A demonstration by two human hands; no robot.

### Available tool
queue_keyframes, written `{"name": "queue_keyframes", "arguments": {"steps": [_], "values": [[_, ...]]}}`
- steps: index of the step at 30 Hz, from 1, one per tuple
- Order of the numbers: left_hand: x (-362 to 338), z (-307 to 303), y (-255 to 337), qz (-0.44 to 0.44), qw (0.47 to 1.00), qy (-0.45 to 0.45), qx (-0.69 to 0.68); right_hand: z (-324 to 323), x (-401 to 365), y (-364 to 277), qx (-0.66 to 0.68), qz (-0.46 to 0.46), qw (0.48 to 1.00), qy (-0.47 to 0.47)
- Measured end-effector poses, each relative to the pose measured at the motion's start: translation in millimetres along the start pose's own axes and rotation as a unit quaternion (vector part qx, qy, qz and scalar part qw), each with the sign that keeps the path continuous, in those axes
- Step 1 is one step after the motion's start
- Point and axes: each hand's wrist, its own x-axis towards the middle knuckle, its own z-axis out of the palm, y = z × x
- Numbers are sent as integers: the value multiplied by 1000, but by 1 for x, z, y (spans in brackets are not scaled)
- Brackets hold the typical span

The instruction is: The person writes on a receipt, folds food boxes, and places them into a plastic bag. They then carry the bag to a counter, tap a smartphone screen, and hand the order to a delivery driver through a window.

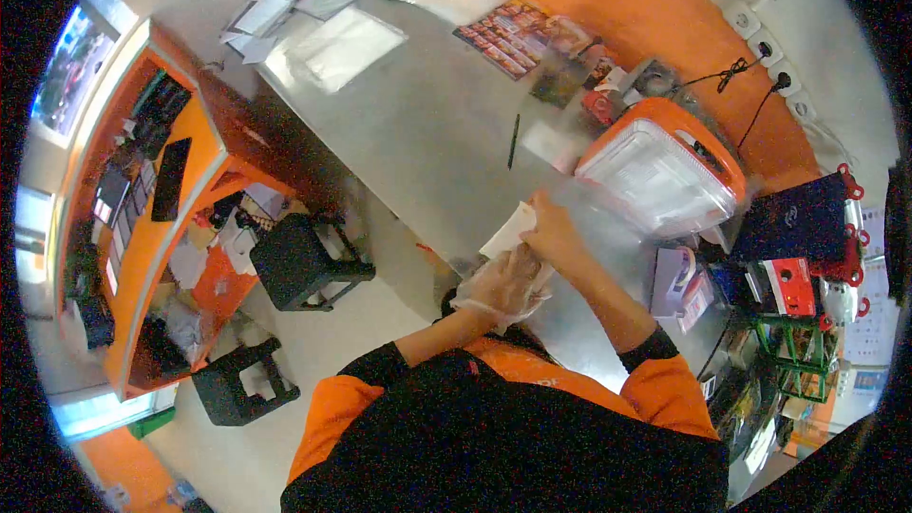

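In the head view, my right hand point(555, 234) is closed on the edge of a small flat white piece point(509, 232), which looks like card or a packet. Just below it, my left hand point(508, 283) is closed around a thin clear plastic bag point(484, 300). The plastic covers part of the left fingers. Both hands are close together above the near edge of the grey metal table point(399, 133). A dark pen point(514, 142) lies on the table beyond them.
An orange-rimmed clear plastic case point(655, 176) stands right of my hands. Plastic sheets point(347, 46) and a printed colour leaflet point(505, 38) lie farther back. Boxes and a red binder point(790, 285) crowd the right side. Black stools point(302, 261) stand on the floor at left.
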Motion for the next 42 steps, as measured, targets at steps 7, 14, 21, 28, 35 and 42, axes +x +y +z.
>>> {"name": "queue_keyframes", "arguments": {"steps": [7,14,21,28,35,42], "values": [[5,-23,-6,-68,993,-87,-42,-19,-12,11,-118,-48,988,88],[-19,103,-46,-319,736,138,-581,-7,-19,35,231,208,932,-184],[60,81,-140,-315,707,72,-629,-9,52,-1,175,246,945,-124],[77,62,-226,-221,880,30,-419,-47,157,-80,-147,94,976,131],[48,-81,-333,-253,668,124,-688,141,419,-283,160,-281,945,51],[36,-182,-468,-373,833,242,-330,232,502,-259,67,-181,980,50]]}}
